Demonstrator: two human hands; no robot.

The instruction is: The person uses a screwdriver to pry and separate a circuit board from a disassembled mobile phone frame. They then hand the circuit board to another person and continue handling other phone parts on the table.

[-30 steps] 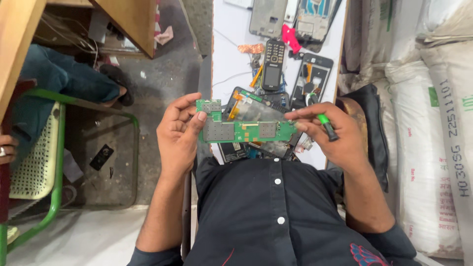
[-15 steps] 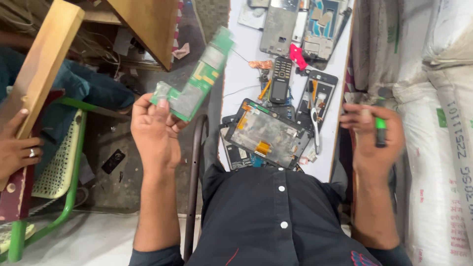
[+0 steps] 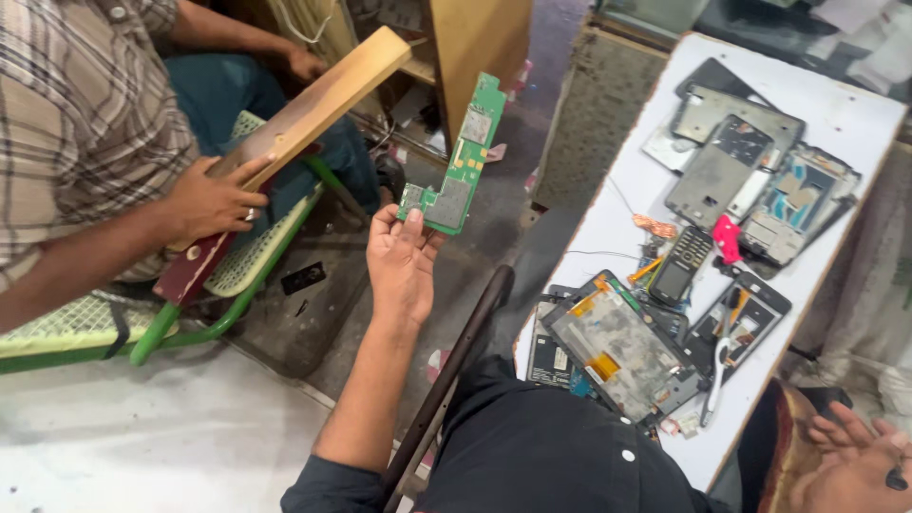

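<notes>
My left hand [image 3: 401,261] is stretched out to the left and pinches the lower end of a long green circuit board [image 3: 460,163], held upright over the floor. My right hand [image 3: 852,464] lies low at the bottom right corner, partly cut off by the frame edge. A small dark thing shows at its edge, and I cannot make out whether it is gripped. A dismantled phone body with a grey plate and orange tape [image 3: 617,353] lies on the white table [image 3: 855,123] just in front of my black shirt.
A seated person in a checked shirt at left holds a wooden plank [image 3: 304,119] with one hand [image 3: 214,198], on a green mesh chair [image 3: 237,285]. Several phone shells, a keypad handset [image 3: 682,264], a pink piece [image 3: 728,239] and tweezers [image 3: 717,375] cover the table. A dark rail [image 3: 456,361] runs beside my left arm.
My left hand has carried the circuit board away from the table, out to the left and higher. My right hand has dropped toward the bottom right. My view has swung left onto the seated person.
</notes>
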